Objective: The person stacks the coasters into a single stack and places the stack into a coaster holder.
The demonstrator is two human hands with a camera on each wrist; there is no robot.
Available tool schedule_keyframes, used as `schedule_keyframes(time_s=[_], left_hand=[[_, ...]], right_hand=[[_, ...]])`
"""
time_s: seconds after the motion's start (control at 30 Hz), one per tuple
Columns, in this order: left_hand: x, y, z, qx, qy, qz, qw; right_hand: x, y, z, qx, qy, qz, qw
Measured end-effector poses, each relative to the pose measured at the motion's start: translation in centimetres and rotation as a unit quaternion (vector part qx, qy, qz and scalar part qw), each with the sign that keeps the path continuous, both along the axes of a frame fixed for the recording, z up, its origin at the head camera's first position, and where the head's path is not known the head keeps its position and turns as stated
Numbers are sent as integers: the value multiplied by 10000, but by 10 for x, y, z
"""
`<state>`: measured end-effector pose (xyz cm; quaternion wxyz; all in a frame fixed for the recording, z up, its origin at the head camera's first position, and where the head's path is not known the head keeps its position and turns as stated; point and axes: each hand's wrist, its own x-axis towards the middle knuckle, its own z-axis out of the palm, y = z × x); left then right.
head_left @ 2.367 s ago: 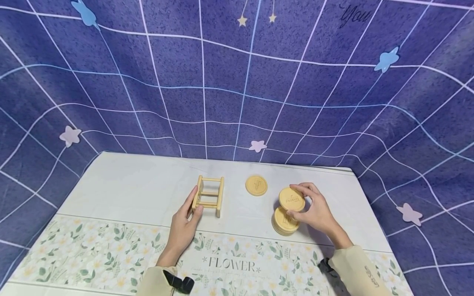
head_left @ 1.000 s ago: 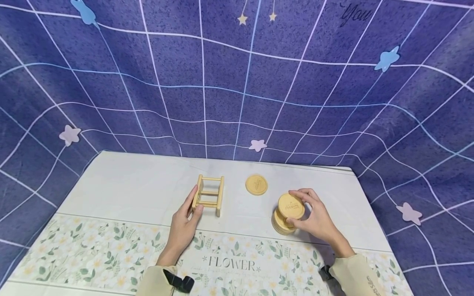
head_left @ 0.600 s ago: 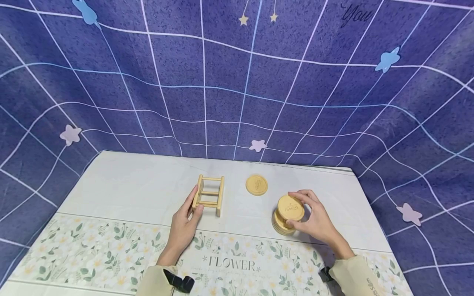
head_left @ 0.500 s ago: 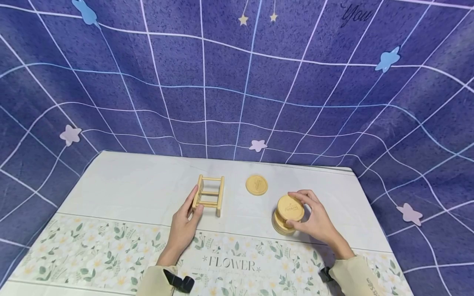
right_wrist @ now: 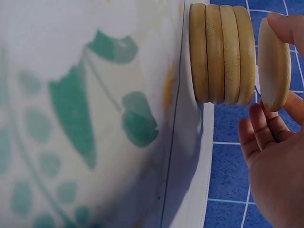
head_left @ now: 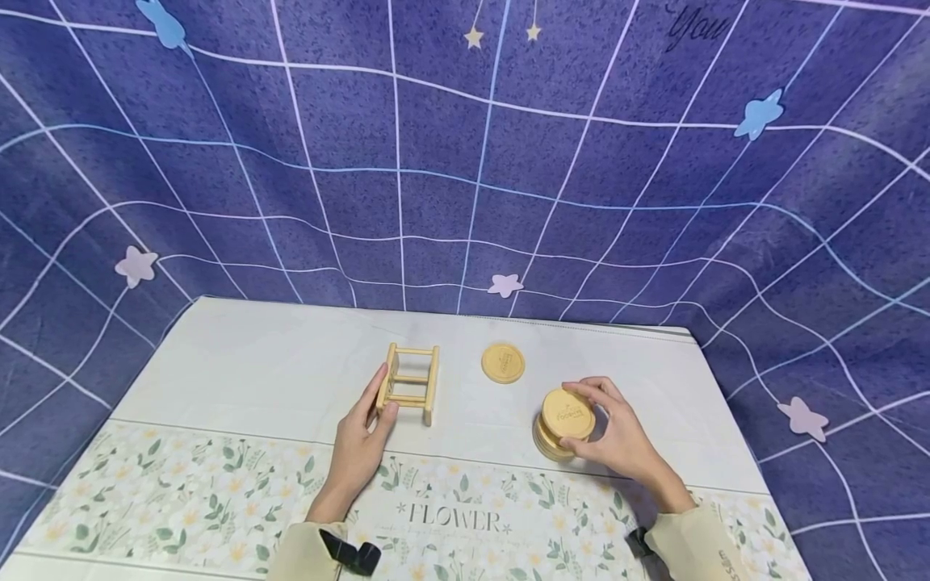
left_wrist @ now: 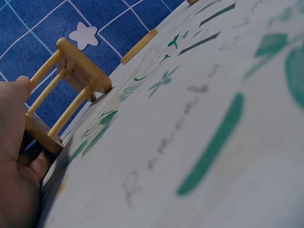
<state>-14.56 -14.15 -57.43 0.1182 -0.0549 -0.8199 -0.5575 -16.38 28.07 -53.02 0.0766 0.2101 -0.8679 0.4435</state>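
Note:
My right hand (head_left: 617,432) pinches a round wooden coaster (head_left: 569,413) by its edge, thumb on the near side and fingers on the far side. Below it stands a stack of several matching coasters (right_wrist: 223,54); the right wrist view shows a gap between the held coaster and the stack. On the left, my left hand (head_left: 361,442) grips one side of a small wooden coaster rack (head_left: 433,379) with rods between two side pieces. One more coaster (head_left: 503,363) lies flat between the rack and the stack, its engraved face up.
A white tablecloth (head_left: 276,363) with a floral band and the word FLOWER covers the table. Behind and beside it hangs a blue curtain (head_left: 349,202) with grid lines and stars. Both wrists carry black straps with cameras.
The held coaster has come down and toward me, now overlapping more of the stack in the head view. My left hand and the rack have stayed in place.

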Motion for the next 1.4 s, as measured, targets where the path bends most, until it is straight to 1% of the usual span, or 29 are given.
schedule_keyframes(time_s=[0.13,0.53,0.93,1.17,1.4], left_hand=[[0,0,0,28,-6,-11,10000],[-1,-1,-1,52,11,-47,10000],[-1,-1,-2,-4,-65,-14,10000],[-2,-1,-3,10,22,-27,10000],[-2,0,-3,21,-2,-17,10000]], right_hand=[[2,-1,-1,102,-6,-6,9999],[4,-2,-7,131,-125,-61,9998],[5,-2,-8,125,-178,45,9998],[6,-2,-8,105,-184,79,9997],[7,-2,-5,9,-118,143,9998]])
